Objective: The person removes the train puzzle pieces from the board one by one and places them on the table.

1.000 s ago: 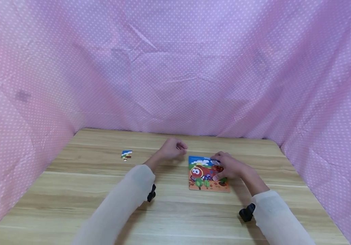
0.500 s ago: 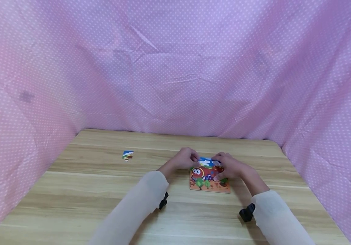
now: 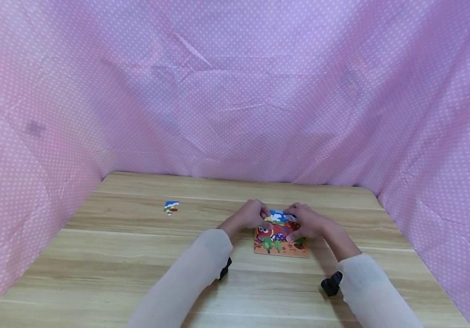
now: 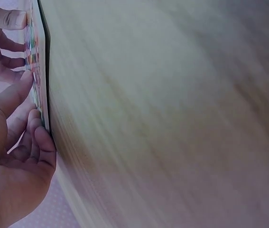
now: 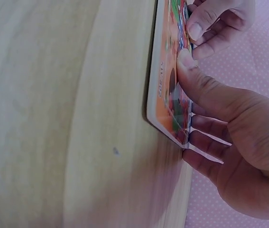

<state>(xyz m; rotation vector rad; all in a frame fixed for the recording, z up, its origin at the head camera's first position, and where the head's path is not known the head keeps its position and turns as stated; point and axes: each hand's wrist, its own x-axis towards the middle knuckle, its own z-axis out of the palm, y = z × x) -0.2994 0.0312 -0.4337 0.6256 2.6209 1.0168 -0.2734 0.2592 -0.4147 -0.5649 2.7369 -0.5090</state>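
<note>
A flat square jigsaw puzzle [image 3: 286, 248] with a bright cartoon picture lies on the wooden table, also seen edge-on as a thin puzzle board [image 4: 41, 61] in the left wrist view. My left hand [image 3: 252, 214] is at its upper left, fingers curled by the edge and thumb on the picture. Whether a single piece sits under those fingertips is hidden. On the right side, my right hand [image 3: 310, 222] holds the puzzle, its thumb [image 5: 205, 85] flat on the picture and its fingers at the edge.
A loose puzzle piece [image 3: 171, 207] with blue sky and white cloud lies farther left on the table [image 3: 136, 255]. Pink dotted cloth [image 3: 235, 91] hangs behind the table and along both sides.
My left hand has moved right and slightly down, from beside the puzzle onto its upper left part. The right hand stays at the puzzle's right side. The loose piece has not moved.
</note>
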